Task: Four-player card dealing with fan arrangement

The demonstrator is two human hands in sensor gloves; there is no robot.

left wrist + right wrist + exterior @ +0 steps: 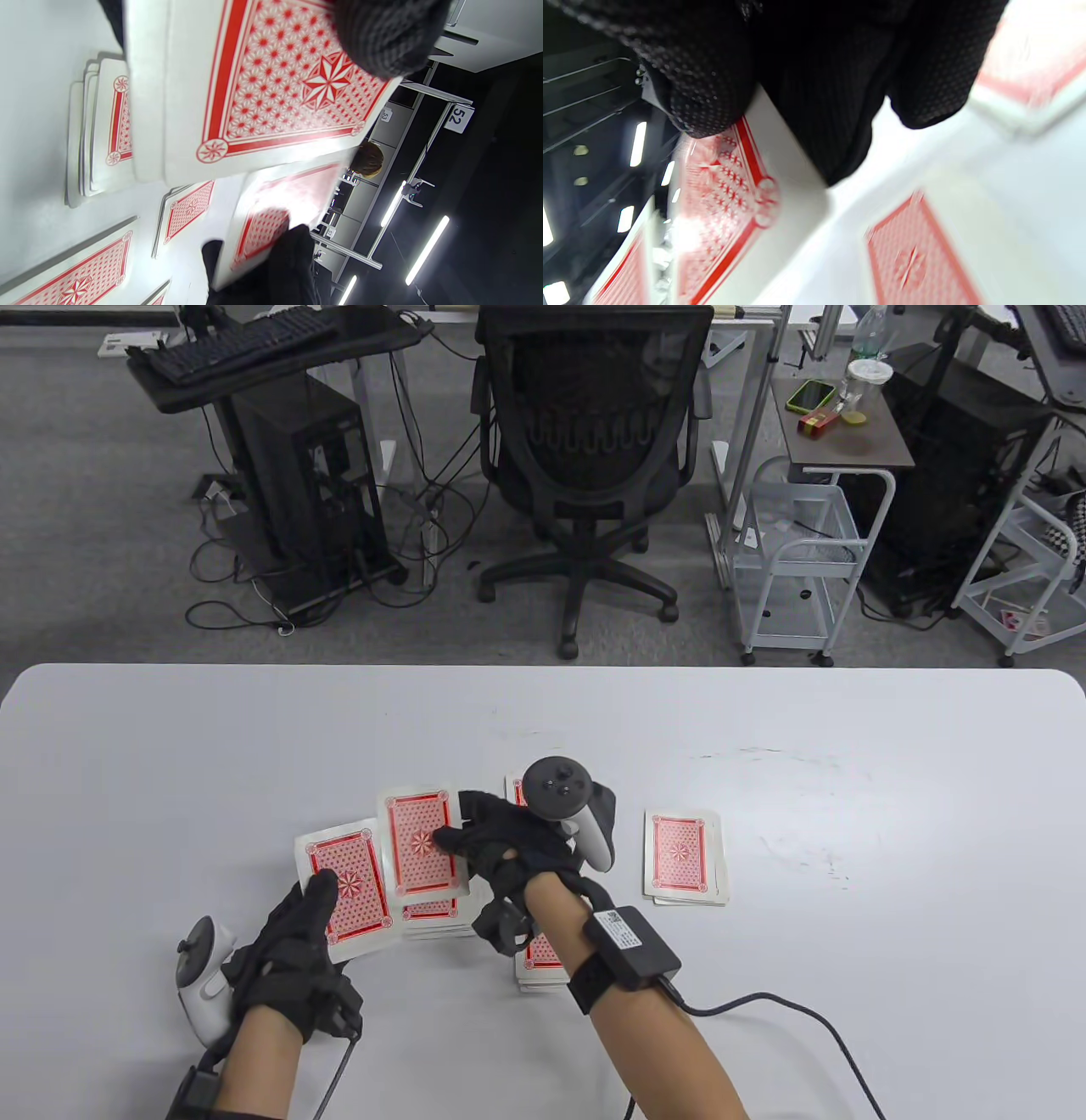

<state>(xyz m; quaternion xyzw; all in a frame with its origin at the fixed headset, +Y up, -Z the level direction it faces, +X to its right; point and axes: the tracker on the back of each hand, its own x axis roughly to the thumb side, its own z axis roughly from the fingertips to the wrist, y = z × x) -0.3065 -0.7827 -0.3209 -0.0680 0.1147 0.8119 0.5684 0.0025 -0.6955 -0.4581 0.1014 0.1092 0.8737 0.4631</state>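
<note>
My left hand [316, 895] grips the red-backed deck [348, 891] at the table's near left, thumb on top. The deck fills the left wrist view [263, 84] under the thumb [382, 38]. My right hand [451, 840] pinches a single card [420, 844] by its right edge and holds it just right of the deck, above a dealt pile [431, 913]. The right wrist view shows the fingers [712, 84] on that card [721, 212]. Other dealt piles lie at the right [685, 857], under my right wrist [540, 960], and behind the right tracker [512, 789].
The white table [848, 746] runs wide to both sides of the cards. A cable [764, 1010] trails from my right wrist over the near right. An office chair [585, 458] and a cart [797, 560] stand beyond the far edge.
</note>
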